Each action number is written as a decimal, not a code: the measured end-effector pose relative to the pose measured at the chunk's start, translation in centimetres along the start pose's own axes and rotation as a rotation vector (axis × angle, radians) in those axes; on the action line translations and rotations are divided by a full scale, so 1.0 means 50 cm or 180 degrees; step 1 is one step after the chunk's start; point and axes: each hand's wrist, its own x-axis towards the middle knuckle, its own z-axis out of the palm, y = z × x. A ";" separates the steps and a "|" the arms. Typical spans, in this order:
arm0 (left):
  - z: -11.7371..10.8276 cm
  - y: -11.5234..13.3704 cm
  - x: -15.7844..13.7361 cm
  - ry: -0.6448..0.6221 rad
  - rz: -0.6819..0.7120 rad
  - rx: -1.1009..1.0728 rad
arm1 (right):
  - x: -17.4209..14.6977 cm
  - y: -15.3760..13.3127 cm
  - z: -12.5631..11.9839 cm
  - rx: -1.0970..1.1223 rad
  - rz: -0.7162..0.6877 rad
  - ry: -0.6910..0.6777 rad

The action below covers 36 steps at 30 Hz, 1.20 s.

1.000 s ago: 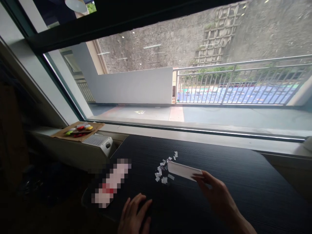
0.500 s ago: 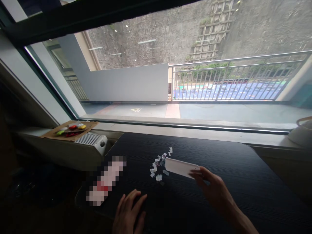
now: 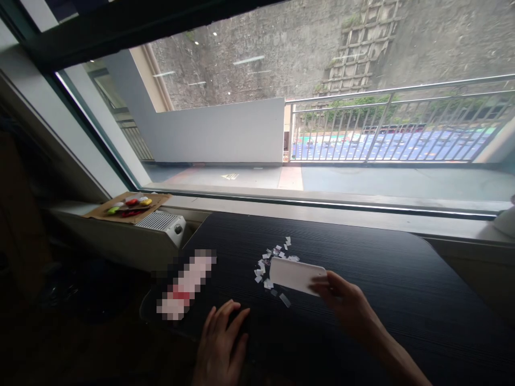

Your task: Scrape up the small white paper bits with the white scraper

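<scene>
Right hand pinches the white card by its end, sensible grip, looks light and stiff; left hand loosely spread, nothing held

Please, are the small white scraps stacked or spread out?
Spread out: the scraps lie loosely near the white strip in the right hand, and the dark tabletop shows between several.

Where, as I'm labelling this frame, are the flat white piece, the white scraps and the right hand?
Flat white piece (image 3: 295, 274): head view, middle of its face.
White scraps (image 3: 262, 265): head view, one scrap's surface.
Right hand (image 3: 343, 292): head view, back of it.
</scene>
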 end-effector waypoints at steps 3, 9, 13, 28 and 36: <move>-0.002 0.003 0.001 0.0001 -0.0021 -0.0003 | 0.008 0.005 -0.005 -0.0120 0.0113 0.0106; -0.014 0.016 0.008 0.0100 -0.0099 -0.0107 | -0.017 0.009 -0.029 -0.0200 0.0186 0.0234; -0.019 0.020 0.011 0.0090 -0.0143 -0.0201 | -0.030 0.004 -0.027 -0.0222 0.0239 0.0084; -0.032 0.032 0.018 0.0112 -0.0228 -0.0271 | -0.019 0.047 0.008 0.0202 0.0546 -0.0115; -0.044 0.037 0.023 0.0011 -0.0201 -0.0248 | -0.054 0.032 -0.007 0.0432 0.0664 -0.0363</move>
